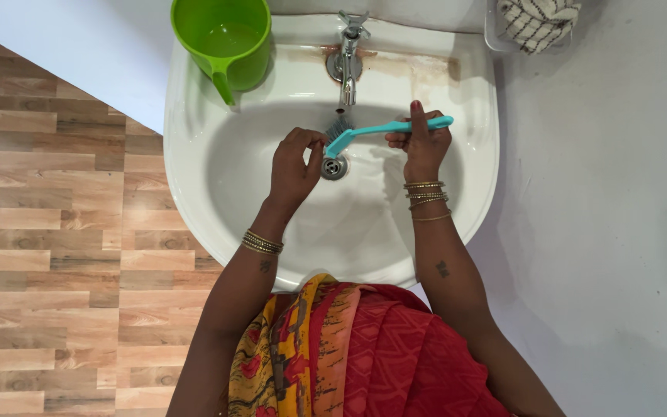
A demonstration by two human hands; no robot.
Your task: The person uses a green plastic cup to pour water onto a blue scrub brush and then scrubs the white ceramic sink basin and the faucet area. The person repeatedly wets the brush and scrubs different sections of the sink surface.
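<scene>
Teal brush point(384, 130) over white basin point(194, 154), bristle head under tap point(347, 58), handle pinched in closed right hand point(422, 147), left hand point(296, 166) curled at brush head; risk: wet-handle slip, bristle splash, elbow knocking green mug point(225, 38) off rim.

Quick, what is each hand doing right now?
Left hand: closed, fingers at the brush head.
Right hand: closed, holding the brush handle.

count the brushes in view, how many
1: a teal brush held over the white sink, under the tap. The right hand grips its handle; the left hand is at the bristle end. None other shows.
</scene>
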